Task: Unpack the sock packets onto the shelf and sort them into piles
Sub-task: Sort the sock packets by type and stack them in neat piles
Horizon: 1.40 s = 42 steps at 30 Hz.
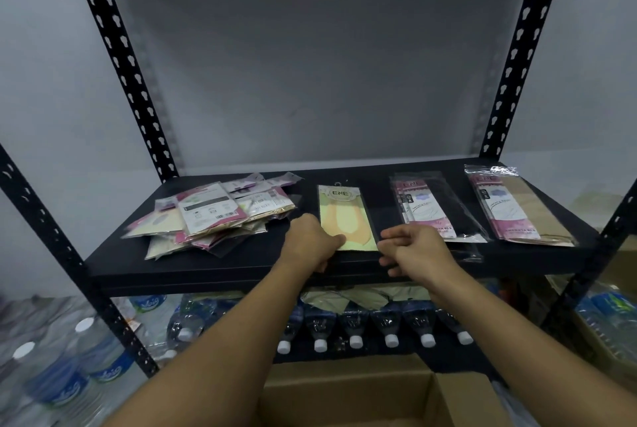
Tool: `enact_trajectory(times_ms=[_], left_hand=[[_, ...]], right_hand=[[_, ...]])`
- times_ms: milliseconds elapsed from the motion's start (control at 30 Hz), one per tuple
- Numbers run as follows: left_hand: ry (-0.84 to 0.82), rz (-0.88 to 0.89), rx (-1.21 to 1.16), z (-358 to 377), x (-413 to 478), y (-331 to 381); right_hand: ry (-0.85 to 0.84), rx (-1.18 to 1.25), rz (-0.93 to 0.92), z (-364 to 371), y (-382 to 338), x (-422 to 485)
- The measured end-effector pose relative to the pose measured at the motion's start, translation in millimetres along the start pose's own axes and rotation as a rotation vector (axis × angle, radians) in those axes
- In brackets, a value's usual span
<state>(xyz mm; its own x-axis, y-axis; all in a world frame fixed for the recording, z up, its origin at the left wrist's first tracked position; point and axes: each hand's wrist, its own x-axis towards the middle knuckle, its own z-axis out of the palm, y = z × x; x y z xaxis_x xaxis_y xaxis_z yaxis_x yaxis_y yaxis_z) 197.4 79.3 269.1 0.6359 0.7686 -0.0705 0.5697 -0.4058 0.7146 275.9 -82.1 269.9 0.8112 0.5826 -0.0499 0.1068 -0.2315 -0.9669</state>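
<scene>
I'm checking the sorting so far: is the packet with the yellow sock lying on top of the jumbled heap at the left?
No. The yellow sock packet lies flat on the shelf by itself, right of the heap.

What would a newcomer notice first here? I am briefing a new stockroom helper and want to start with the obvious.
Two bare hands meet at the shelf's front edge: the left hand rests on the near end of a yellow-green sock packet, the right hand curls just beside it. A jumbled heap of sock packets sprawls at the left, while two neat piles, a dark one and a beige one, lie at the right.
</scene>
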Motion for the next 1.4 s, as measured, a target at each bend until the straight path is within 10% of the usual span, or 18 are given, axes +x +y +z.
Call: enact_trajectory(times_ms=[600,900,1100,1400], left_hand=[[0.249,0.308,-0.214,-39.3,-40.7,-54.1],[0.812,0.050,-0.505,-130.1,-42.3,-97.2],[0.463,-0.244,-0.472,-143.3,-5.3,-111.4],[0.341,-0.175,-0.849,-147.8,-16.3,-128.6]], right_hand=[[-0.016,0.008,-0.054,3.1,-13.8,-15.1],[-0.071,0.022,-0.088,50.0,-32.7,-15.4],[-0.085,0.012,-0.103,82.1,-39.0,-15.6],[-0.101,-0.021,-0.106,95.7,-49.9,-13.5]])
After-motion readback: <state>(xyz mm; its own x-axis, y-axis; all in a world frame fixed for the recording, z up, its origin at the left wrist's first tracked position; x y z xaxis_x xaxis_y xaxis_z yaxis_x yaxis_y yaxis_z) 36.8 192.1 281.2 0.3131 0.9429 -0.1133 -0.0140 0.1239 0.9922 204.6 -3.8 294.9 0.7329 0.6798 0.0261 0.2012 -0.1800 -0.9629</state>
